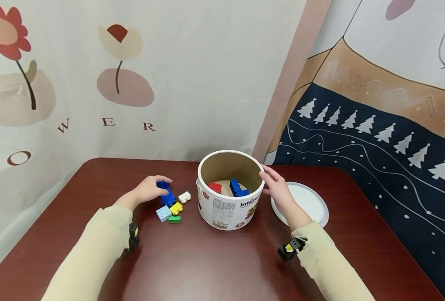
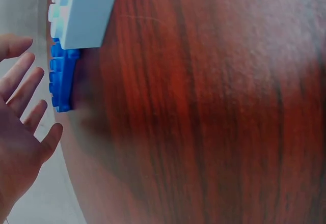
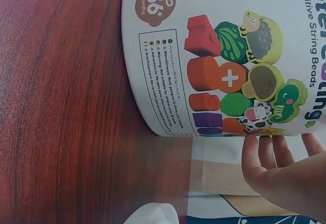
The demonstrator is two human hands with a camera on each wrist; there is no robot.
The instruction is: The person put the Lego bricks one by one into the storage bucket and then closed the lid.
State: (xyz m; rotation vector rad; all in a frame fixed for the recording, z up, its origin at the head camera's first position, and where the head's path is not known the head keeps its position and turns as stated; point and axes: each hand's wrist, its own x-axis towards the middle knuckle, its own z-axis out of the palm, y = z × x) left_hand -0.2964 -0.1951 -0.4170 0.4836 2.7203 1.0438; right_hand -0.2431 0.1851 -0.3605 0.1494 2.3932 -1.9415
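My left hand (image 1: pixel 147 191) reaches over a blue toy brick (image 1: pixel 167 194) on the table, its fingertips beside the studs. In the left wrist view the fingers look spread, with a gap to the blue brick (image 2: pixel 62 79). Next to it lie a light blue brick (image 1: pixel 164 213), a yellow brick (image 1: pixel 176 208), a white brick (image 1: pixel 184 197) and a green brick (image 1: pixel 174 219). My right hand (image 1: pixel 280 192) rests its fingers against the side of a white round bucket (image 1: pixel 222 211), near the rim. Inside the bucket are a red brick (image 1: pixel 215 187) and blue bricks (image 1: pixel 238 189).
A white round lid (image 1: pixel 312 202) lies on the dark red wooden table (image 1: pixel 207 267), right of the bucket and partly behind my right forearm. Printed cloths (image 1: pixel 207 83) hang behind the table and along its right side.
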